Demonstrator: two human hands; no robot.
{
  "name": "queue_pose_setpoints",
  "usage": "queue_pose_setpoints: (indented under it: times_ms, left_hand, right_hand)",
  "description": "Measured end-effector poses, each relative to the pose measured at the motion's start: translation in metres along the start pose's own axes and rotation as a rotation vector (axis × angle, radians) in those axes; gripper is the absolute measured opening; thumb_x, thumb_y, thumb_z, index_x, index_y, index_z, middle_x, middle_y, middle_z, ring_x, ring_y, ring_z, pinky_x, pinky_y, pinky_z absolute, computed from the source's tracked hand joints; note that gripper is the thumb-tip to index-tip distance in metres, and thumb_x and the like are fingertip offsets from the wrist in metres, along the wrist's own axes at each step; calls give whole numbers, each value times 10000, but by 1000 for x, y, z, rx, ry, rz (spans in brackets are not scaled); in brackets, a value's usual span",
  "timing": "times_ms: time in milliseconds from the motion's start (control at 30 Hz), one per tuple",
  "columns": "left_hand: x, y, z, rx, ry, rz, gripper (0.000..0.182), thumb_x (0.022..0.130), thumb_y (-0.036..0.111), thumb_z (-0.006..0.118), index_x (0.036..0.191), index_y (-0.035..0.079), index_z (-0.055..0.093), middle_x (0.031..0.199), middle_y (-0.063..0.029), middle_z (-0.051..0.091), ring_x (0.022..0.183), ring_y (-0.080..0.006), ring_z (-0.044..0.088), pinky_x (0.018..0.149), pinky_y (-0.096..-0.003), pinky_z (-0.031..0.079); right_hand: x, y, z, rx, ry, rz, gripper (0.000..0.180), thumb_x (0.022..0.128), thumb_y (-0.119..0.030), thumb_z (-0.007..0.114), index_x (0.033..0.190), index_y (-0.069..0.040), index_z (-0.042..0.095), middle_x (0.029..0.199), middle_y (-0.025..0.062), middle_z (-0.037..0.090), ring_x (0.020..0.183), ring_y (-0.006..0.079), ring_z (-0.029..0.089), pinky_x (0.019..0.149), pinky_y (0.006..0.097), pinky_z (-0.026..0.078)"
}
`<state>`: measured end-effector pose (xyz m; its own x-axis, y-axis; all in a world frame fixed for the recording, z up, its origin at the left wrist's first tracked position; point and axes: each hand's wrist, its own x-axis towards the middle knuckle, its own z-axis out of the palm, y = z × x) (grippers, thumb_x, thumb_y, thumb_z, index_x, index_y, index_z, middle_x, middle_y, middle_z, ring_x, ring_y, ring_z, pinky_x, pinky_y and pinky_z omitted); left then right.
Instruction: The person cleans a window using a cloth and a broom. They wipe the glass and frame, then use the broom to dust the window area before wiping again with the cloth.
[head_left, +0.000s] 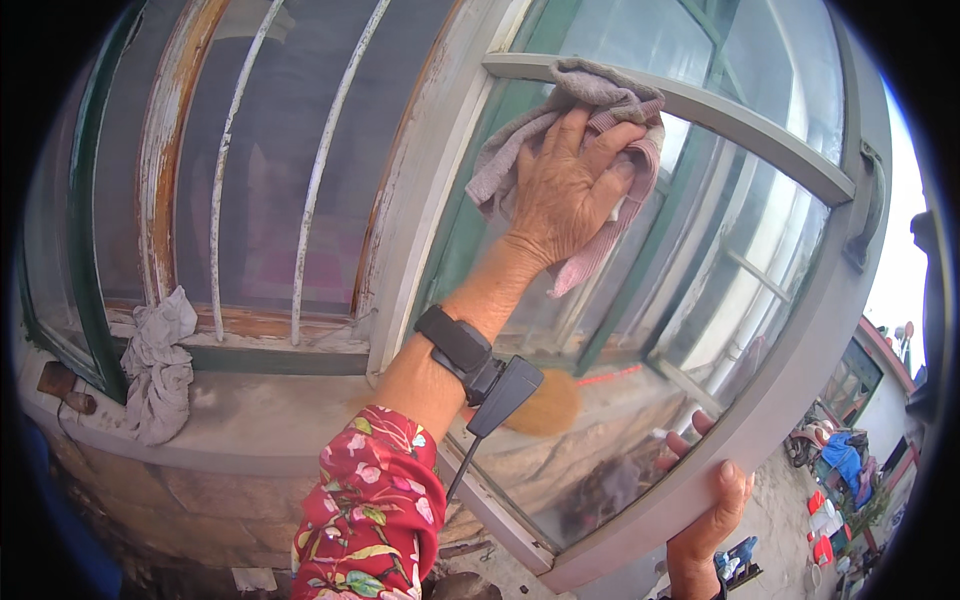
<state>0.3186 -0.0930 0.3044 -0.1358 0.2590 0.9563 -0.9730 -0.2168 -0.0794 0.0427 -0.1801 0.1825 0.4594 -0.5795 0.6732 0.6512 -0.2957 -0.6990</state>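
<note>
My left hand (566, 187) presses a folded, greyish-pink cloth (510, 154) against the glass pane (517, 315) of a window sash, just below its crossbar (675, 101). The fingers are spread over the cloth, and part of it hangs below the hand. A black strap with a device is around my left wrist, above a red floral sleeve. My right hand (709, 517) grips the lower right edge of the light-painted sash frame (757, 457), with the thumb on the near side and fingertips seen through the glass. A metal handle (866, 206) is fixed higher on this frame.
To the left are white window bars (319, 180) and a green sash (86, 202). A pale crumpled cloth (159, 367) hangs over the sill (255, 409), near a small wooden block (56, 381). Red and white containers (821, 525) and a blue item (844, 457) lie on the ground at right.
</note>
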Motion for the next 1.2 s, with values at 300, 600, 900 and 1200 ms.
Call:
queue_pose_setpoints:
  times_ms: [300,600,900,1200]
  left_hand:
    - [-5,-103,-16,312,-2,-97,379,910,317,411,1272,231,483,1312,-164,448,1188,-353,443,919,-470,353]
    - [-148,-31,-51,392,33,-580,403,924,308,415,1306,185,456,1239,-194,439,1145,-377,441,927,-495,347]
    - [-172,75,-123,-433,-55,-1298,377,930,238,380,1215,37,524,1184,-149,518,1055,-240,502,952,-332,366]
    - [-16,-24,-87,-284,-154,-238,468,985,266,324,1407,66,289,1406,-95,363,1295,-281,367,1063,-340,305]
  right_hand:
    - [0,2,-2,43,-33,2,655,747,-319,596,1233,82,416,1171,254,530,886,352,643,701,397,566]
    - [2,-1,-4,113,-110,31,665,771,-268,615,1298,29,343,1189,243,523,950,347,627,749,413,548]
    - [-4,-11,2,89,-118,30,636,779,-290,598,1276,29,363,1194,242,528,943,337,633,742,413,551]
    - [-9,-12,4,91,-129,25,671,759,-299,614,1288,19,349,1197,250,521,937,341,631,744,418,545]
